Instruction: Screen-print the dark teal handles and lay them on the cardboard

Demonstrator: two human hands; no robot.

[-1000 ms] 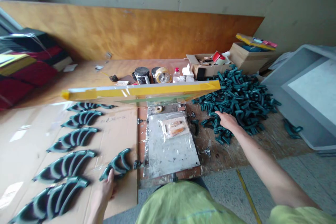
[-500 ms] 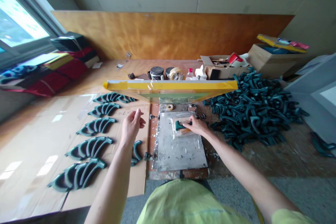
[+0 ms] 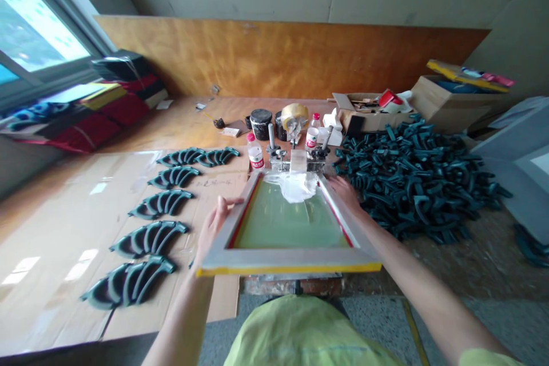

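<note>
A screen-printing frame (image 3: 291, 261) with green mesh and a yellow-taped front rail lies nearly flat over the print stand in front of me. My left hand (image 3: 215, 222) grips its left rail, thumb on top. My right hand (image 3: 345, 194) holds the right rail, fingers curled over its outer edge. A crumpled piece of clear plastic (image 3: 294, 186) sits on the mesh near the hinge clamps (image 3: 295, 154). The part placed on the stand is hidden under the screen.
Rows of dark green curved parts (image 3: 150, 237) lie on cardboard (image 3: 64, 251) at left. A big heap of the same parts (image 3: 420, 177) fills the right. Behind the clamps stand small bottles (image 3: 255, 154), ink cans (image 3: 261, 123) and a tape roll (image 3: 294, 114). Boxes (image 3: 450, 103) are at back right.
The screen frame has swung down from raised to nearly flat. My right hand left the part on the stand, and both hands moved onto the frame's side rails.
</note>
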